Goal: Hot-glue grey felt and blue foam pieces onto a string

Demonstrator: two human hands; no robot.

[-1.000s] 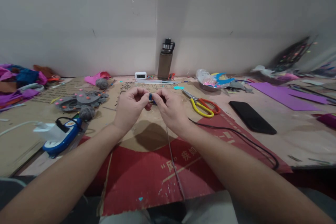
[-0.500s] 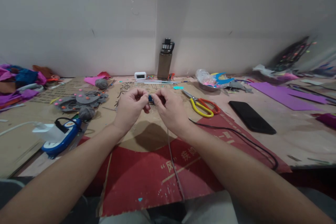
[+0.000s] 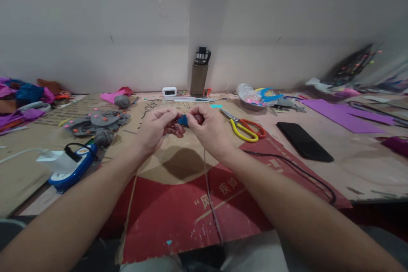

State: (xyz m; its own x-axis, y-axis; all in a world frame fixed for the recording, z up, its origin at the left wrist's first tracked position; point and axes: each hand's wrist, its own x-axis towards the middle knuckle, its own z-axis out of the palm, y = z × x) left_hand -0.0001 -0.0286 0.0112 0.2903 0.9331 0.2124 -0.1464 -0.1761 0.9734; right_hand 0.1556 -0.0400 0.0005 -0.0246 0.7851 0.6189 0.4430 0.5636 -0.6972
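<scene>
Between my fingertips is a small dark blue piece (image 3: 182, 120), perhaps felt or paper; its full shape is hidden by my fingers. My left hand (image 3: 159, 127) pinches its left side with thumb and forefinger, the other fingers curled beneath. On its right side my right hand (image 3: 205, 127) grips it between thumb and bent forefinger. Both hands are raised over the cardboard sheet (image 3: 172, 221), which is brown with a red printed part. A thin pale cord (image 3: 208, 191) hangs below my right hand across the sheet. Scissors (image 3: 245, 129) with yellow and orange handles lie right of my right hand.
A black phone (image 3: 304, 141), a black cable (image 3: 293, 163) and purple sheets (image 3: 346, 114) lie on the right. Behind stand a bottle (image 3: 199, 77), a small white clock (image 3: 169, 92) and a bowl (image 3: 251, 105) of scraps. On the left are grey yarn pieces (image 3: 102, 121) and a blue power strip (image 3: 73, 170).
More of the blue piece shows between my hands now. My left fingers have loosened and spread slightly beneath it; my right hand has barely moved.
</scene>
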